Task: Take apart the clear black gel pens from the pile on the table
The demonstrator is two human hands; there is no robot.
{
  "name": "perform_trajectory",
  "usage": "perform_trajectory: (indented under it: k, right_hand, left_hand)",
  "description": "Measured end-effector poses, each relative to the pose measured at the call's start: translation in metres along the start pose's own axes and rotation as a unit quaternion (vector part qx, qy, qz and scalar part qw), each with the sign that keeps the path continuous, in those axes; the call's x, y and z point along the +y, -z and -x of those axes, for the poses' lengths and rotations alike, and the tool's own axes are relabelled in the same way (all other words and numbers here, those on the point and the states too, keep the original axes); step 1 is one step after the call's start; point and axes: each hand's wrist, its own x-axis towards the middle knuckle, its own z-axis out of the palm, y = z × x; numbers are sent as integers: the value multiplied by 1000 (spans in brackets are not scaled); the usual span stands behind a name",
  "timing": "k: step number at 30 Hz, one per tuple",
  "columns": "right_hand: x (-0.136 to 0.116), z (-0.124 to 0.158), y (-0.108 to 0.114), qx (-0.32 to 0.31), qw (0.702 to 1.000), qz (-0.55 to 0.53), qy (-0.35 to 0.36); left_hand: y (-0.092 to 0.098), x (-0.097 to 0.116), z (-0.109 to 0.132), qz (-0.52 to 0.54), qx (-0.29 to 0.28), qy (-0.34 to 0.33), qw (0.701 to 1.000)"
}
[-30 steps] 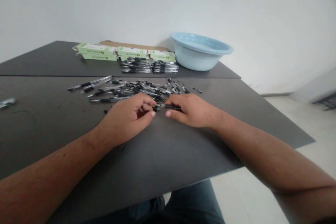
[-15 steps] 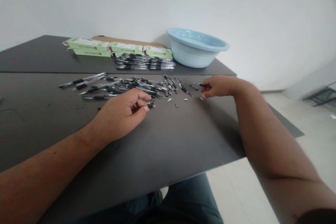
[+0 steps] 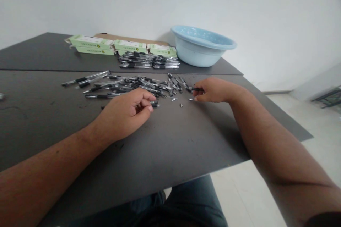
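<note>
My left hand [image 3: 129, 113] rests low at the near side of a loose pile of clear and black gel pens [image 3: 141, 82]. Its fingers are curled, and a dark pen end [image 3: 155, 105] shows past the fingertips; how it sits in the palm is hidden. My right hand [image 3: 210, 89] is closed on a black pen part [image 3: 196, 89] pointing left. A silver cone-shaped pen tip [image 3: 190, 99] lies right at its thumb; whether they touch I cannot tell. Two more small metal tips, one tip [image 3: 173, 99] and another tip [image 3: 181, 105], lie between the hands.
Behind the pile are neat stacks of pens [image 3: 135, 65] before light green boxes [image 3: 93, 44]. A pale blue basin [image 3: 202, 55] stands at the back right. The dark grey table [image 3: 170, 149] ends at a near edge above my legs.
My right hand has moved left with the black pen part, down to the loose metal tips. The left hand keeps its place by the pile. The view has shifted slightly.
</note>
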Motion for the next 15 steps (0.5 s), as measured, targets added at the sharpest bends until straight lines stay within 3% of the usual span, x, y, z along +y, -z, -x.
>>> perform_trajectory:
  k: [5,15]
  right_hand:
    - [-18,-6,-10,13,999,39,16]
    - [-22,-8,-13,52,992,112,12]
  left_hand:
    - [-1,-2,1,-10,2,-7,1000]
    - [0,1,0,-8,-3,-10,1000]
